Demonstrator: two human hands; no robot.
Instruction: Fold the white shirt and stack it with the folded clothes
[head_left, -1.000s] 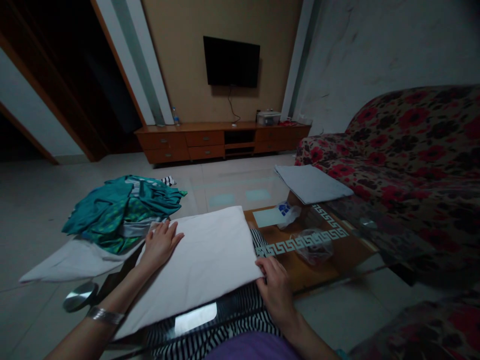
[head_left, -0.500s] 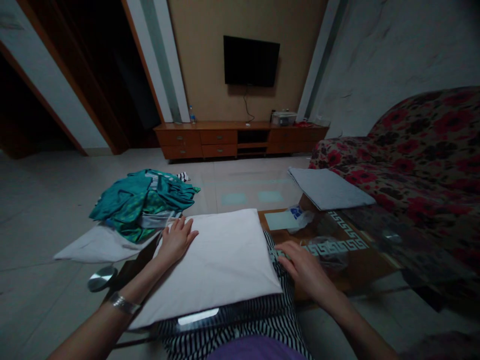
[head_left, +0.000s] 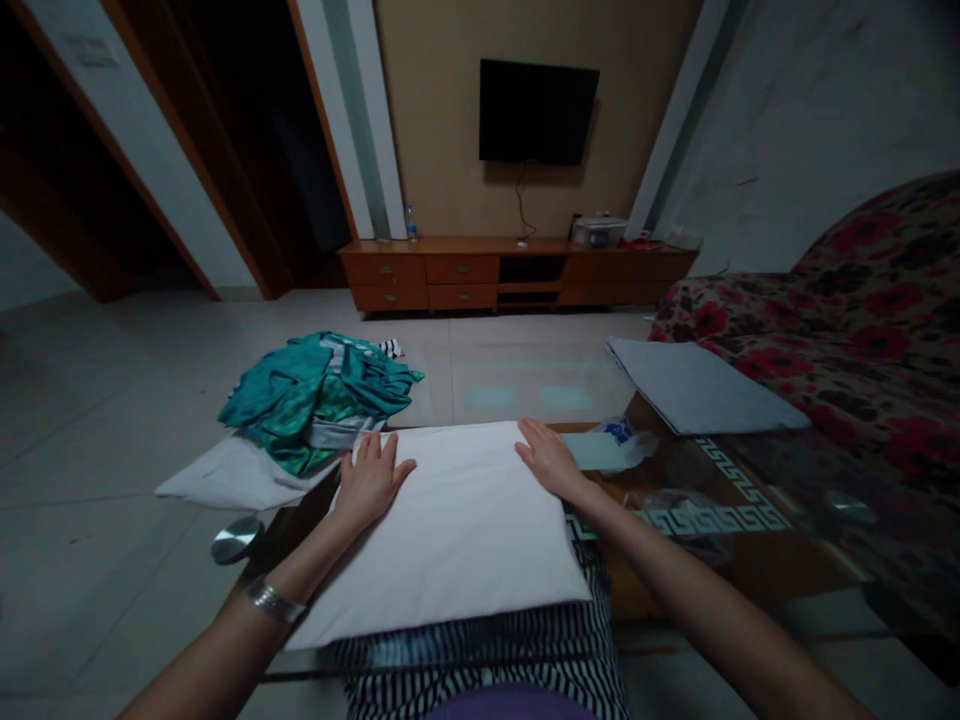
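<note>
A white folded cloth (head_left: 465,540) lies flat on the glass table in front of me, its near edge above my striped clothing. My left hand (head_left: 375,478) rests on its far left corner, fingers spread, a silver bracelet on the wrist. At the far right corner lies my right hand (head_left: 549,458), its fingertips on the cloth's edge and the fingers stretched out. Neither hand grips the cloth. Beyond my left hand sits a heap of green and teal clothes (head_left: 315,395), with a white cloth (head_left: 232,475) under its near side.
A grey folded cloth (head_left: 709,385) lies at the right of the glass table (head_left: 750,550). Clear plastic bags (head_left: 637,447) are near it. A floral sofa (head_left: 840,330) stands at right. Across the floor are a wooden TV cabinet (head_left: 465,270) and a wall television (head_left: 538,112).
My right hand has moved forward and left, from beside the white cloth onto its far right corner. My left hand stays on the far left corner. The view has turned slightly left.
</note>
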